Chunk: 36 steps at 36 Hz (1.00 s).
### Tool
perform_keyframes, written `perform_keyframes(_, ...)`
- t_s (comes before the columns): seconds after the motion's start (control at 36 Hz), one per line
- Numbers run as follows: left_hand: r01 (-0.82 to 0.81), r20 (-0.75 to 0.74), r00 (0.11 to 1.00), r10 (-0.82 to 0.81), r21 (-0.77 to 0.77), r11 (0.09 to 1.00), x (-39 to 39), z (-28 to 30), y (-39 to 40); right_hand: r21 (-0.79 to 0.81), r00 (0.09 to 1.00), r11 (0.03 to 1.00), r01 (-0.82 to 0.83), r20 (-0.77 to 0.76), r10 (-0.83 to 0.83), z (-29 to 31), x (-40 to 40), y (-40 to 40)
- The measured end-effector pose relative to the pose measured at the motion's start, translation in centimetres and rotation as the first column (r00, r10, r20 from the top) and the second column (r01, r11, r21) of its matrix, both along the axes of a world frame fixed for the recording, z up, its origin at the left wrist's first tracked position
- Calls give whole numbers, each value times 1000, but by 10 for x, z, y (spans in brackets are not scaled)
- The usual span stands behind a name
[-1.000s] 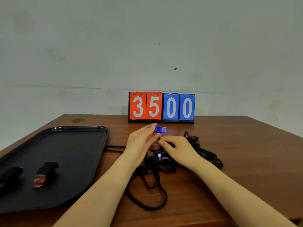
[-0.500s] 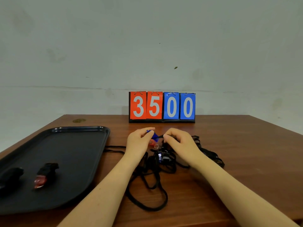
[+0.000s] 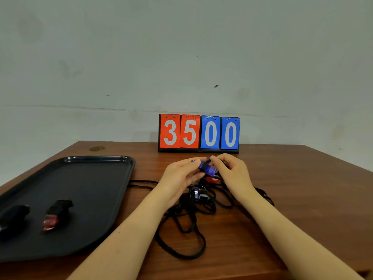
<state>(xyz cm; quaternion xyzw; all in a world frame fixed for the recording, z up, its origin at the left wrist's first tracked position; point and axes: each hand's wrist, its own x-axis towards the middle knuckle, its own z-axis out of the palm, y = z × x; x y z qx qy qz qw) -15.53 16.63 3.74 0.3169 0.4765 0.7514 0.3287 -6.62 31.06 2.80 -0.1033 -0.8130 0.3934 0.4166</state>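
Your brown wooden surface [image 3: 302, 188] meets a pale wall [image 3: 181, 57]. A scoreboard [image 3: 198, 133] reading 3500 stands at the far edge and a black tray [image 3: 90, 178] lies along the left edge. Your left hand [image 3: 179, 176] and right hand [image 3: 232, 172] meet mid-surface, fingers curled. Both pinch the blue whistle [image 3: 207, 168], raised over tangled black cords [image 3: 181, 249].

Pale grey-green wall [image 3: 181, 57], scuffed, faint horizontal crack; brown wooden table [image 3: 302, 188] against it.

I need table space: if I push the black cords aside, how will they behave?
Probably floppy: the cords lie in loose loops. Likely to drag together, since they look tangled around the whistles.
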Motion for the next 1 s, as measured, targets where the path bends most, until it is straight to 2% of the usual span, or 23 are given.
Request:
perform_keyframes(0.08,53,121,991,-64,86,995,1,3,0,10,999,1000,3,45,-3,-2,-1,2)
perform_keyframes(0.25,58,305,944,-129,233,971,0,7,-1,192,978,981,-19,206,-21,-12,-5,-1)
perform_keyframes(0.39,-37,357,932,-57,250,968,-3,4,2,282,959,955,-90,285,7,-13,-6,-10)
perform_keyframes(0.5,-155,205,970,129,115,981,-8,0,3,334,949,931,-149,312,40,-12,-6,-16)
perform_keyframes(0.64,-294,12,955,295,-38,955,-13,-6,7,350,923,913,-211,379,68,-11,-6,-19)
perform_keyframes(0.83,-385,-198,909,367,-60,921,-15,-12,8,326,917,911,-252,381,117,-7,-1,-19)
perform_keyframes(1.0,-362,-201,918,342,-71,930,-15,-9,6,267,973,956,-120,222,60,-1,3,-15)
